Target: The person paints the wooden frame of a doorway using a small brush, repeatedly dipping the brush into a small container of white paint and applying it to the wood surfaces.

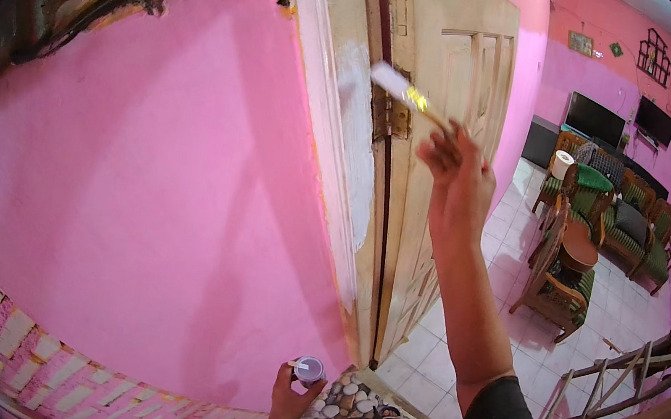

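Brush: the paintbrush (402,89) sits up and left of the right hand (459,160), handle running back into the fingers, yellow ferrule (416,99) and bristles (387,76) out beyond them

Right grip: fingers curled closed around the handle, some motion blur, so exact finger placement can't be told

Orientation: long axis slants, bristles to upper left, handle end to lower right. Bristle tip shows over the strip between the wooden door (429,44) and its frame (318,63), near the hinge (399,120) and just beside the pale painted patch (356,132). Can't tell if the bristles touch or are just in front

Left hand (292,392): low, well apart from the brush, thumb and fingers closed around a small cup (309,369) with pale purplish contents, opening facing up toward the camera. Pink wall (124,207) behind it, pebble-patterned floor (344,400) just beside
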Motion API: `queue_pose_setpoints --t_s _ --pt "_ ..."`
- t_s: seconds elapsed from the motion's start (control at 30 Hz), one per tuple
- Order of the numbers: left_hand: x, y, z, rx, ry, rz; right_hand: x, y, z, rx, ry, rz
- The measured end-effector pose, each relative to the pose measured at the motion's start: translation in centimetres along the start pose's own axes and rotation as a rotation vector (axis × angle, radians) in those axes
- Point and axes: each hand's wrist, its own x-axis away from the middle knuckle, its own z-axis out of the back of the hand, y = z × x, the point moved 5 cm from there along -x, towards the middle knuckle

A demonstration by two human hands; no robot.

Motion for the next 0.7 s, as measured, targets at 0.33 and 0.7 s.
queue_pose_setpoints --t_s 0.33,0.7 --pt "-0.2 2.0 -1.0 0.072 -0.001 0.041 1.5 4.7 4.0 0.146 -0.054 -0.143" --pt "-0.4 3.3 0.8 0.003 -0.012 -0.004 -0.3 -5.8 -7.9 0.784 -0.435 0.950"
